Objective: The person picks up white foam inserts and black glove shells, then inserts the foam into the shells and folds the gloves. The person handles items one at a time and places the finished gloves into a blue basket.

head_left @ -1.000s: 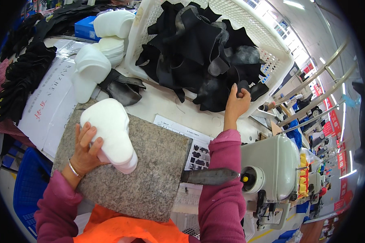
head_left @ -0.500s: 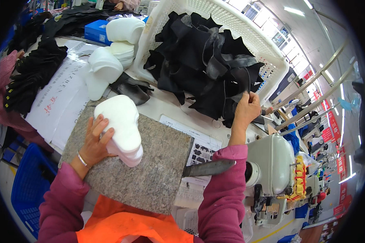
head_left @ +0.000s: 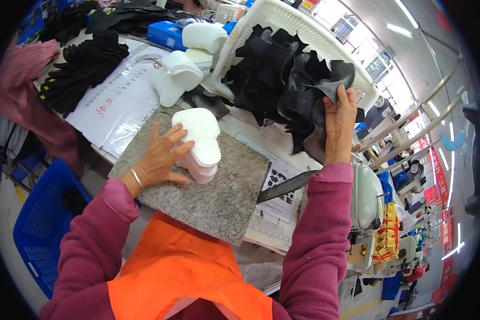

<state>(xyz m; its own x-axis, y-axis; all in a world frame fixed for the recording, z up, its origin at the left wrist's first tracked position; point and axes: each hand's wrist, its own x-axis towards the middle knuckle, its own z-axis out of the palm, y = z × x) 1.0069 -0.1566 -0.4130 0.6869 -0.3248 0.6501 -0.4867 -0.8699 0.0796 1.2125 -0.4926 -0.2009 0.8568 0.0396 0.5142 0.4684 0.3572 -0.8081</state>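
A stack of white insole-shaped pads [head_left: 199,130] lies on a speckled grey stone slab [head_left: 226,197]. Beside it, my left hand [head_left: 162,154] has its fingers spread, the tips touching the stack's left edge. My right hand [head_left: 340,120] is at the right end of a white plastic basket [head_left: 298,18], fingers closed on a black leather piece [head_left: 333,80]. That piece belongs to a heap of black cut pieces [head_left: 272,74] that fills the basket and hangs over its near side. A dark flat blade-like strip [head_left: 288,186] juts from the slab's right edge.
More white pads [head_left: 178,74] are piled behind the slab, near a blue box [head_left: 165,34]. Black pieces [head_left: 85,69] lie in a row at left, by a person's pink sleeve [head_left: 24,74]. A blue crate [head_left: 48,229] stands left; a pale green machine [head_left: 365,197] stands right.
The view has shifted, so the scene sits further right. My right hand has lifted a black leather piece's edge higher. My left hand has slid off the top of the pads to their side.
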